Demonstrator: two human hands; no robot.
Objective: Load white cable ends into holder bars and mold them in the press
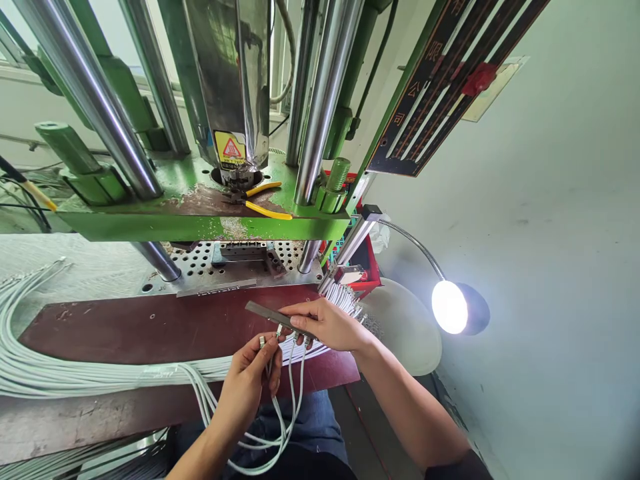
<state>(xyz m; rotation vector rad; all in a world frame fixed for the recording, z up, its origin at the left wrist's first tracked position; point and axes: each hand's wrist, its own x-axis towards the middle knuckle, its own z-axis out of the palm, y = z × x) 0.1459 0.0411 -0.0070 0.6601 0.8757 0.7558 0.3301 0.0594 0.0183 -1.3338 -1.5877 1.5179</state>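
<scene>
My right hand (330,325) grips a flat grey metal bar (264,311), fingers wrapped over its right half. White cables (301,383) hang in loops below the bar, with metal connector ends at its lower edge. My left hand (247,373) is closed on a white cable with a small metal connector (262,341) poking up between thumb and fingers. Another connector (279,329) stands just beside those fingertips, close under the bar. Whether it is seated in the bar cannot be made out.
A green press (200,227) stands ahead, with yellow-handled pliers (267,210) on its plate. Below are a perforated metal bed (200,263) and a slotted strip (215,289). A thick white cable bundle (115,377) crosses the brown board (125,327). A lit lamp (450,307) stands right.
</scene>
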